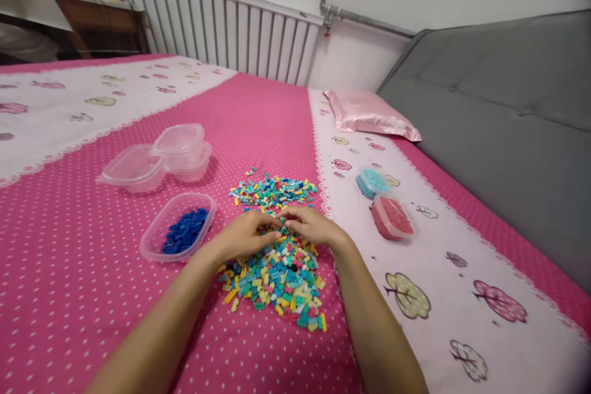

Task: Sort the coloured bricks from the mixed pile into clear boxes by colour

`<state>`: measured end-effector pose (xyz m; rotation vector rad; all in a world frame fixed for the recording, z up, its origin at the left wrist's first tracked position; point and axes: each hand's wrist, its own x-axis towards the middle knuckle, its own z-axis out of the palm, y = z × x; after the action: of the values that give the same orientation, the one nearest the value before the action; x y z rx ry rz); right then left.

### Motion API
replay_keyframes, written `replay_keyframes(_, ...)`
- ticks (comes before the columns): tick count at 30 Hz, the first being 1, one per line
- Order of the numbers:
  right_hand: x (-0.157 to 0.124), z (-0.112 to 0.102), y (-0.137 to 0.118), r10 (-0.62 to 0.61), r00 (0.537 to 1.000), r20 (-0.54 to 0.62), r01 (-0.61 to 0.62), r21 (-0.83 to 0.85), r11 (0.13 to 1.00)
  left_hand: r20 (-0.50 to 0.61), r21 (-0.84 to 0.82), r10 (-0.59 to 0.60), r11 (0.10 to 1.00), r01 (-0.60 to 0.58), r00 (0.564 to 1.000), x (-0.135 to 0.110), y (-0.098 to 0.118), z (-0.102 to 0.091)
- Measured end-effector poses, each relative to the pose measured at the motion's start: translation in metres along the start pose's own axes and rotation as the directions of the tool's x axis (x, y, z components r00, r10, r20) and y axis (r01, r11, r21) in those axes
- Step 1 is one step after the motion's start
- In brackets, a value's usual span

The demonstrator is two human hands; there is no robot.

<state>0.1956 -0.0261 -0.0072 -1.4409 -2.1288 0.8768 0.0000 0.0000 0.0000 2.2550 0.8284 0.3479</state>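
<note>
A heap of small coloured bricks (277,265) in yellow, teal, green and pink lies on the pink dotted bedspread (69,271). My left hand (247,235) and my right hand (310,226) rest palm down on the middle of the heap, fingertips meeting. The fingers of both hands are curled and pinched among the bricks; what they hold is too small to see. To the left of my left hand stands an open clear tub (178,228) with dark blue bricks in it.
Empty clear tubs and lids (159,160) are stacked behind the blue tub. On the right lie a lidded tub of light blue bricks (372,183) and one of red bricks (392,217). A pink pillow (369,114), a grey headboard (498,123) and a radiator (221,31) lie beyond.
</note>
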Motion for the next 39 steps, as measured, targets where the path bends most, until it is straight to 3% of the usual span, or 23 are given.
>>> replay_keyframes(2, -0.008, -0.010, 0.000, -0.010, 0.995, 0.098, 0.002, 0.088, 0.996, 0.092, -0.017, -0.014, 1.000, 0.016, 0.996, 0.001, 0.012, -0.010)
replay_keyframes(4, -0.015, -0.019, 0.002, -0.017, 0.989, 0.145, -0.007, 0.168, 0.986, 0.108, 0.040, -0.076, 0.997, 0.072, 0.991, 0.001, 0.024, -0.018)
replay_keyframes(5, -0.016, -0.022, 0.005, -0.005, 0.993, 0.116, -0.018, 0.196, 0.980, 0.068, 0.070, -0.135, 0.989, 0.130, 0.988, 0.002, 0.029, -0.020)
replay_keyframes(7, -0.015, -0.025, 0.016, 0.074, 0.993, -0.087, -0.052, 0.233, 0.971, -0.094, 0.091, -0.266, 0.957, 0.274, 0.959, 0.005, 0.031, -0.021)
replay_keyframes(8, -0.012, -0.024, 0.024, 0.137, 0.962, -0.234, -0.079, 0.242, 0.967, -0.208, 0.076, -0.310, 0.940, 0.332, 0.928, 0.006, 0.029, -0.019)
replay_keyframes(10, -0.003, -0.020, 0.043, 0.259, 0.816, -0.516, -0.150, 0.244, 0.958, -0.444, 0.037, -0.319, 0.927, 0.373, 0.837, 0.011, 0.017, -0.011)
replay_keyframes(12, 0.007, -0.013, 0.062, 0.328, 0.672, -0.664, -0.239, 0.225, 0.945, -0.641, 0.027, -0.258, 0.934, 0.357, 0.723, 0.018, -0.001, -0.001)
replay_keyframes(13, 0.012, -0.008, 0.071, 0.351, 0.633, -0.690, -0.271, 0.228, 0.935, -0.697, 0.026, -0.246, 0.930, 0.368, 0.673, 0.022, -0.011, 0.004)
replay_keyframes(15, 0.019, 0.000, 0.084, 0.381, 0.606, -0.698, -0.313, 0.230, 0.921, -0.728, -0.006, -0.303, 0.900, 0.436, 0.615, 0.029, -0.028, 0.011)
replay_keyframes(17, 0.023, 0.006, 0.091, 0.391, 0.608, -0.691, -0.345, 0.214, 0.914, -0.701, -0.050, -0.397, 0.856, 0.515, 0.592, 0.034, -0.039, 0.015)
replay_keyframes(19, 0.028, 0.009, 0.092, 0.381, 0.617, -0.688, -0.375, 0.168, 0.912, -0.668, -0.047, -0.439, 0.831, 0.555, 0.601, 0.037, -0.045, 0.015)
replay_keyframes(22, 0.040, 0.010, 0.087, 0.337, 0.677, -0.655, -0.379, 0.082, 0.922, -0.616, -0.014, -0.425, 0.848, 0.530, 0.663, 0.039, -0.048, 0.010)
replay_keyframes(27, 0.061, 0.010, 0.078, 0.185, 0.797, -0.575, -0.176, 0.072, 0.982, -0.494, -0.184, -0.398, 0.917, 0.354, 0.773, 0.041, -0.050, 0.005)
replay_keyframes(32, 0.061, 0.014, 0.061, 0.085, 0.918, -0.387, 0.045, 0.315, 0.948, -0.395, -0.398, -0.370, 0.894, 0.207, 0.841, 0.039, -0.039, 0.010)
replay_keyframes(36, 0.051, 0.010, 0.040, 0.124, 0.975, -0.187, 0.002, 0.560, 0.828, -0.340, -0.557, -0.294, 0.828, 0.060, 0.893, 0.032, -0.020, 0.009)
replay_keyframes(39, 0.042, -0.003, 0.026, 0.135, 0.989, -0.058, -0.073, 0.603, 0.795, -0.318, -0.630, -0.260, 0.777, 0.003, 0.912, 0.022, -0.007, 0.003)
